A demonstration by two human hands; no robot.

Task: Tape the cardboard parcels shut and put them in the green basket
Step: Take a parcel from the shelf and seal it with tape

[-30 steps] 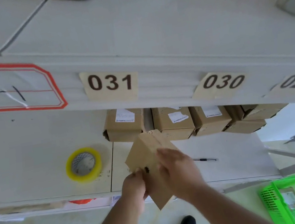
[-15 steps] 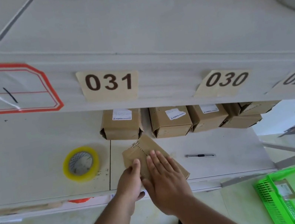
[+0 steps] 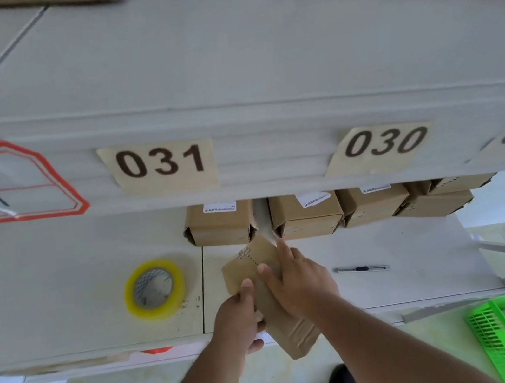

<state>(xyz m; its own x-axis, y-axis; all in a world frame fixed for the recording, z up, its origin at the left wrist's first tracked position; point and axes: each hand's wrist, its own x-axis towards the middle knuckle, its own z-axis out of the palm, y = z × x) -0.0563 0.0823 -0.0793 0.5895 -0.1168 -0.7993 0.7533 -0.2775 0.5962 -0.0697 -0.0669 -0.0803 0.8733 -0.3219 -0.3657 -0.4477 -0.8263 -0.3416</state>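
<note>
The flat cardboard parcel (image 3: 262, 286) lies tilted on the lower shelf (image 3: 409, 278), its near end past the edge. The left hand (image 3: 238, 322) grips its left side, thumb on top; the right hand (image 3: 299, 280) presses down with straight fingers. Left of the grip sits a roll of tape (image 3: 154, 289), right a knife (image 3: 361, 269), beyond it boxes (image 3: 307, 215). Lower right, on the floor, stands the green basket (image 3: 502, 336).

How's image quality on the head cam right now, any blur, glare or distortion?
Head view: strong wide-angle bowing, the shelf edge with label 031 curves; soft even light, no hard glare; green basket at the corner is smeared and blurry; both hands and the cardboard parcel slightly soft; tape roll fairly sharp.
</note>
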